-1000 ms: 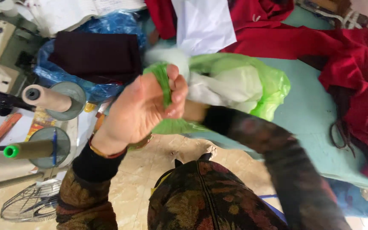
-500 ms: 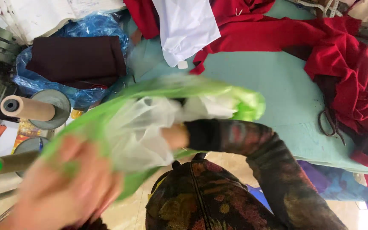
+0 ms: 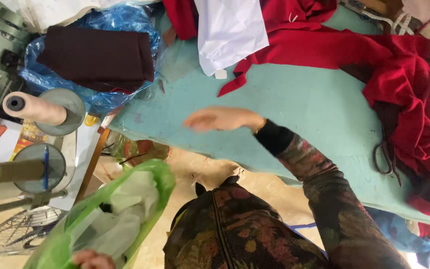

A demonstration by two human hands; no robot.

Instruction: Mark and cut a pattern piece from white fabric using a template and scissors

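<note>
Table (image 3: 294,114) topped in teal fills the middle, with red cloth (image 3: 404,84) heaped at its far right and white cloth (image 3: 230,30) at the far edge. Dark brown fabric (image 3: 95,57) lies on a blue plastic bag (image 3: 120,20) far left. The green plastic bag (image 3: 120,214) hangs near left, off the table, gripped from below by the left hand (image 3: 93,259). The right hand (image 3: 222,119), blurred, is flat and unclenched over the table's near edge, holding nothing. Scissors (image 3: 384,154) lie right.
</note>
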